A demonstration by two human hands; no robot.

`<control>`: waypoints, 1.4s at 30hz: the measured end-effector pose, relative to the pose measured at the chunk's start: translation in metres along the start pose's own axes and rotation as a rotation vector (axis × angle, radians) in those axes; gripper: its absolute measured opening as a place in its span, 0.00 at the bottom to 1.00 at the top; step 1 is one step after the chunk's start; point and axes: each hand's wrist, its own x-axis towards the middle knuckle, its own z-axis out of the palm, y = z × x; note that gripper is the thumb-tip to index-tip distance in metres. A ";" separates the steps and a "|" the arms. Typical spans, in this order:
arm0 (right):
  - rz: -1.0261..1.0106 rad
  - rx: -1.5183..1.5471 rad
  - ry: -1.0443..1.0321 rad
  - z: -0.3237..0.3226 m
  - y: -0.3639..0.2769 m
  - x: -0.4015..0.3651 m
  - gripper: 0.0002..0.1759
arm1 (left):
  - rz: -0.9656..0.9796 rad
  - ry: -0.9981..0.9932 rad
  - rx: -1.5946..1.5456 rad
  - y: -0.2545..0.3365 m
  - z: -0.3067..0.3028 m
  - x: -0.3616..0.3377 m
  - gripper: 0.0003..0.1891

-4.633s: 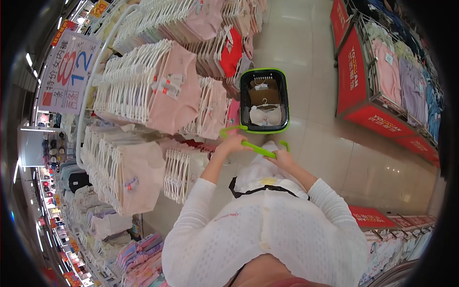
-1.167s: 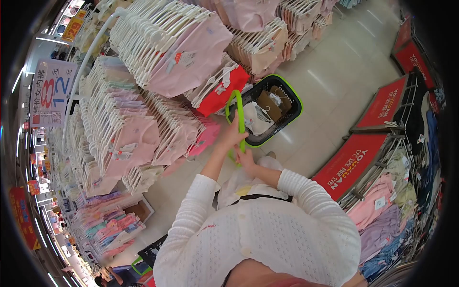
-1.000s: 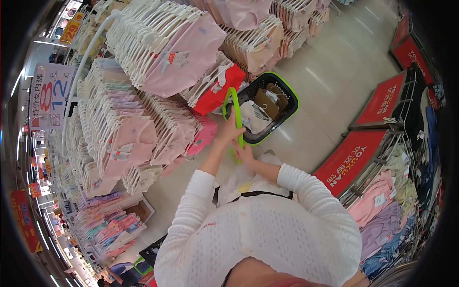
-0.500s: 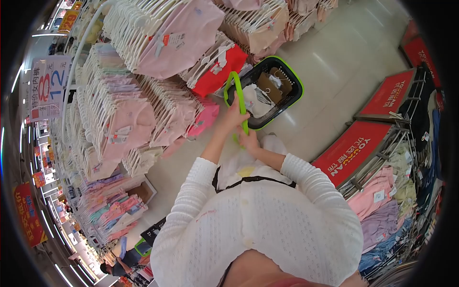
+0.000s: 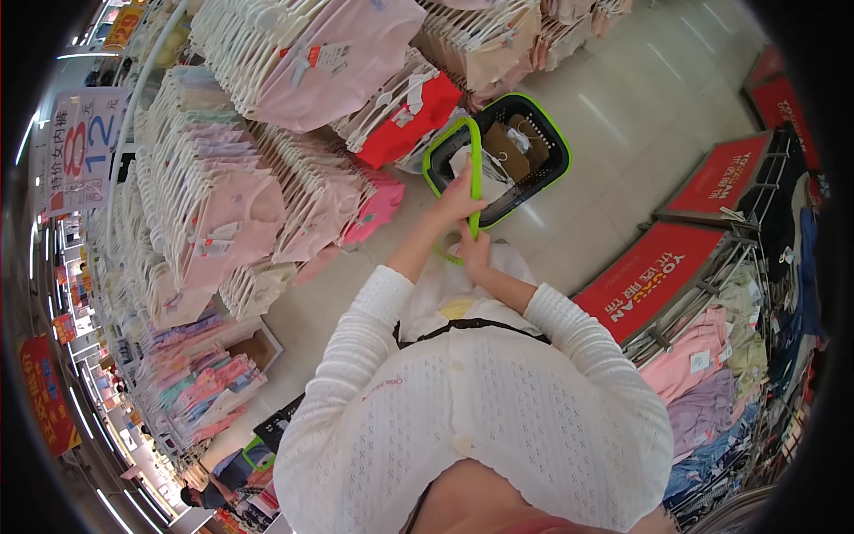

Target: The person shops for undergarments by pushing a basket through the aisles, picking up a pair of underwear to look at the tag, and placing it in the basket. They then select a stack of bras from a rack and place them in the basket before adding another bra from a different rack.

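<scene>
A black shopping basket [image 5: 540, 189] with a bright green rim hangs in front of me. Its green handle [image 5: 476, 158] is raised, and my left hand [image 5: 457, 198] is closed around it. Just nearer to my body, my right hand [image 5: 476, 250] also grips the handle at its lower part; some of its fingers are hidden. Inside the basket lie brown card-like pieces [image 5: 509, 160] with white hangers, and a white item [image 5: 491, 191] partly covered by the handle.
Racks of pink underwear [image 5: 236, 209] on white hangers stand close on the left, with a red pair [image 5: 414, 120] beside the basket. On the right are red sign boards [image 5: 648, 278] and a rack of clothes [image 5: 707, 400]. A person [image 5: 218, 489] is at lower left.
The handle and both hands have shifted slightly to the right. The basket's far side has moved a little up and right. Both hands keep hold of the handle.
</scene>
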 end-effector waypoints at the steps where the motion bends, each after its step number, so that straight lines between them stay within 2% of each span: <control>1: 0.027 0.033 0.024 -0.001 -0.003 0.001 0.23 | -0.040 -0.064 -0.037 0.000 0.002 0.005 0.55; 2: 0.024 0.029 0.026 -0.001 -0.006 0.002 0.23 | -0.081 -0.128 -0.074 0.000 0.003 0.009 0.58; 6: -0.048 0.074 0.101 -0.006 -0.018 0.011 0.22 | -0.017 -0.117 -0.053 0.007 0.006 0.026 0.59; 9: -0.057 0.078 0.176 -0.006 -0.027 0.022 0.23 | -0.068 -0.187 -0.027 0.016 0.006 0.043 0.59; 11: -0.065 0.075 0.229 -0.008 -0.032 0.030 0.24 | 0.002 -0.172 -0.030 0.018 0.007 0.055 0.59; 18: -0.075 -0.006 0.306 -0.037 -0.065 0.056 0.24 | 0.051 -0.196 0.005 0.032 0.024 0.102 0.59; 22: -0.079 -0.057 0.333 -0.055 -0.089 0.063 0.26 | 0.114 -0.131 -0.032 0.044 0.031 0.120 0.59; 24: -0.103 -0.092 0.358 -0.064 -0.094 0.073 0.26 | 0.014 -0.231 -0.082 0.054 0.030 0.132 0.58; 26: -0.113 -0.131 0.380 -0.074 -0.095 0.082 0.26 | 0.012 -0.244 -0.078 0.065 0.032 0.140 0.56; 27: -0.107 -0.135 0.389 -0.078 -0.099 0.084 0.26 | 0.086 -0.170 -0.033 0.066 0.038 0.145 0.56; 28: -0.099 -0.141 0.395 -0.081 -0.103 0.086 0.26 | 0.159 -0.095 0.011 0.066 0.044 0.150 0.55; 32: -0.111 -0.136 0.422 -0.095 -0.119 0.100 0.25 | 0.202 -0.149 -0.016 0.073 0.055 0.177 0.58; 38: -0.174 -0.100 0.412 -0.132 -0.149 0.134 0.27 | 0.106 -0.202 -0.056 0.104 0.071 0.224 0.55; 42: -0.135 -0.120 0.350 -0.177 -0.166 0.156 0.27 | 0.086 -0.171 -0.064 0.128 0.094 0.253 0.54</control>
